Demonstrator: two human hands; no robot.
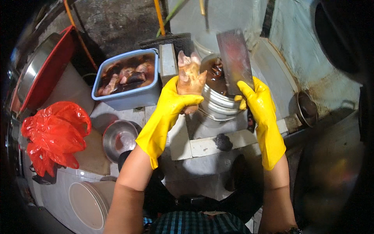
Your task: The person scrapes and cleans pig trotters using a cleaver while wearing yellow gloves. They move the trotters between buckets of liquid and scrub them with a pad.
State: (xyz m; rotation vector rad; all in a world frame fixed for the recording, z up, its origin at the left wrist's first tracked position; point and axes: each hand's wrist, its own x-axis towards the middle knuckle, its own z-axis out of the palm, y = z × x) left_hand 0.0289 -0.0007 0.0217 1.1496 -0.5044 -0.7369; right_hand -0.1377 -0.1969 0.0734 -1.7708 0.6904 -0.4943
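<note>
Left hand (174, 97), yellow-gloved, wraps round the lower part of a pig's trotter (190, 76), toes up, thumb across it. Right hand (256, 99), also gloved, grips the lower end of a broad cleaver (235, 58), just right of the trotter, well apart from left hand. Blade hides part of a white bucket (218, 104) of dark liquid. Blue tub (130, 102) of meat pieces sits left; steel bowl (109, 141) and red plastic bag (58, 130) farther left.

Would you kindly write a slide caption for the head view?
Yellow-gloved, the left hand holds a trotter and the right hand a cleaver, a bucket behind it.
</note>
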